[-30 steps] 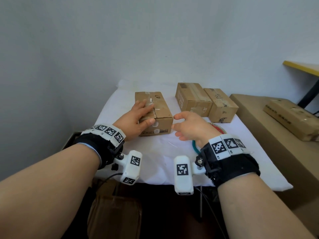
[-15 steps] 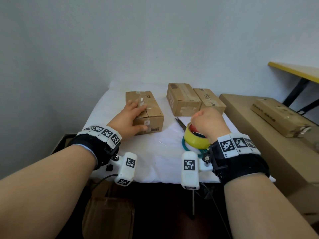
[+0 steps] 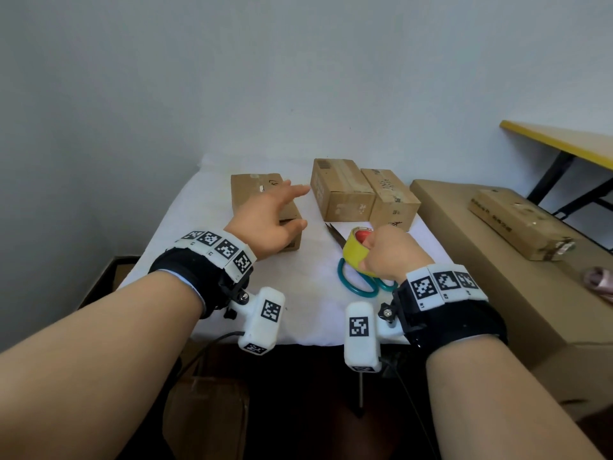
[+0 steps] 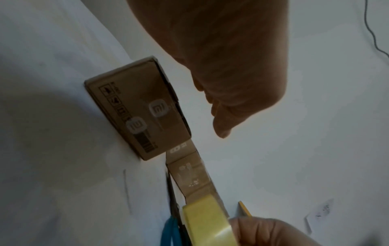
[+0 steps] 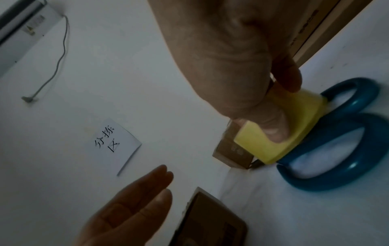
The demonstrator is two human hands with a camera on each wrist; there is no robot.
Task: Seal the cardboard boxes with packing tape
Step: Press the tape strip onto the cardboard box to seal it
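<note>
A person's two bare hands work over a bench (image 3: 212, 194) draped in white cloth. On the left, the left hand (image 3: 268, 224) hovers with fingers spread wide and relaxed, holding nothing, just above a small cardboard box (image 3: 252, 190). The wrist view shows a flap edge on that box standing slightly proud, so it appears unsealed, and the hand seems placed to steady it or press the flaps flat for taping. Just past that hand's fingertips, further from the person, two more cardboard boxes (image 3: 343, 190) sit side by side, touching. To the right, the right hand (image 3: 391, 254) grips a yellow roll of packing tape (image 3: 353, 255), thumb on the outer face and a finger apparently hooked into the red core, raised off the cloth, probably to carry it to the box. Under that hand lie scissors with teal handles (image 3: 356, 283), near for cutting. Beyond the right hand a big carton (image 3: 464, 260) carries another long box (image 3: 520, 224).
</note>
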